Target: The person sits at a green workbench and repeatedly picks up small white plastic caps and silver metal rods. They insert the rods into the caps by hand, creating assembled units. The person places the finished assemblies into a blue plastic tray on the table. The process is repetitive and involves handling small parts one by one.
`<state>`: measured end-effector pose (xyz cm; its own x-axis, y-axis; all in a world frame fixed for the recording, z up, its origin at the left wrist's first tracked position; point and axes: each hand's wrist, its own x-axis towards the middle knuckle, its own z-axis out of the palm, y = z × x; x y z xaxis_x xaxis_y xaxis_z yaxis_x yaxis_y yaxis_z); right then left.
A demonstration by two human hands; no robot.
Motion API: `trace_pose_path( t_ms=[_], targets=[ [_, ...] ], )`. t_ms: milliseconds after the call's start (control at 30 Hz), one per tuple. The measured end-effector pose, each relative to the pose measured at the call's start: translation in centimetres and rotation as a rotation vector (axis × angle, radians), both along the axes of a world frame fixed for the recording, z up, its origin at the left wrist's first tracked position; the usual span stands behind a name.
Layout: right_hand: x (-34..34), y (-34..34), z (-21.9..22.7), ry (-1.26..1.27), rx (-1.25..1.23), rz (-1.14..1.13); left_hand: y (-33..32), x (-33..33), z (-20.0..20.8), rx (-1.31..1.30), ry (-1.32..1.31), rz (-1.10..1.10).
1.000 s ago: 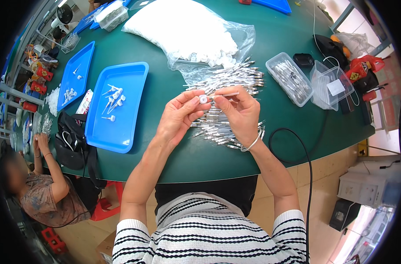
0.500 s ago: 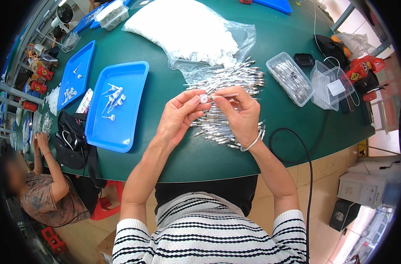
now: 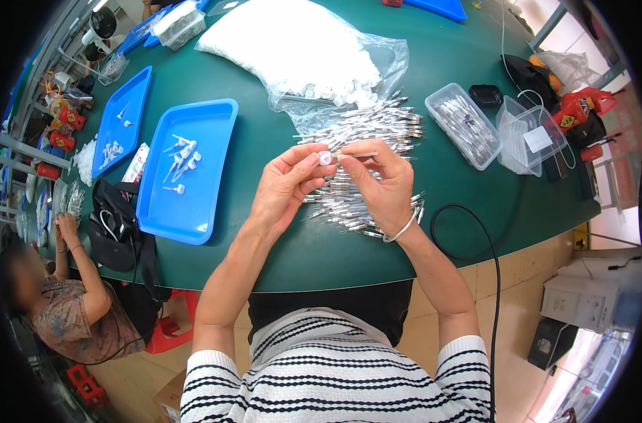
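Observation:
Between the thumb and fingers of my left hand [image 3: 287, 185] is a small round white plastic cap [image 3: 325, 158]. My right hand [image 3: 386, 185] pinches a thin metal rod [image 3: 360, 154], its near end close to the cap; whether the two touch is hidden by my fingertips. Below and behind my hands spreads a pile of similar slim metal rods [image 3: 356, 204]. Just past it lies a clear plastic bag [image 3: 293, 49] heaped with white caps. To the left, a blue tray [image 3: 219, 169] holds several caps with rods fixed in them.
Another blue tray [image 3: 139, 92] with such pieces lies farther left, near a black bag [image 3: 113, 225]. A clear box of rods [image 3: 464, 127] and clear containers [image 3: 529, 141] stand at right. A black cable [image 3: 491, 282] crosses the table's edge. A co-worker [image 3: 81, 303] sits at left.
My right hand has shifted very slightly left, with the rod still in it. My left hand keeps its hold on the cap, almost unmoved.

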<state>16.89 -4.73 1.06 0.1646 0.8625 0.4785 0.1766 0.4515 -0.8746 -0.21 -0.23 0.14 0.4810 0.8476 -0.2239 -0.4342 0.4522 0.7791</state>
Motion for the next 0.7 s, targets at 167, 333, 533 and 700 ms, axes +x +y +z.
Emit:
trace_pose_path(
  t_ms=[167, 333, 533, 700],
  targets=[
    [-0.03, 0.02, 0.0, -0.012, 0.015, -0.006, 0.03, -0.03, -0.05, 0.003, -0.01, -0.011],
    [-0.02, -0.02, 0.15, -0.031, 0.009, -0.008, 0.07, -0.15, -0.02, 0.001, -0.004, -0.021],
    [0.07, -0.06, 0.38, -0.044, 0.006, -0.008, 0.12, -0.15, 0.02, -0.001, 0.017, -0.025],
    [0.09, -0.03, 0.41, -0.041, 0.009, -0.002, 0.26, -0.28, -0.14, 0.0, 0.012, -0.039]
  ],
)
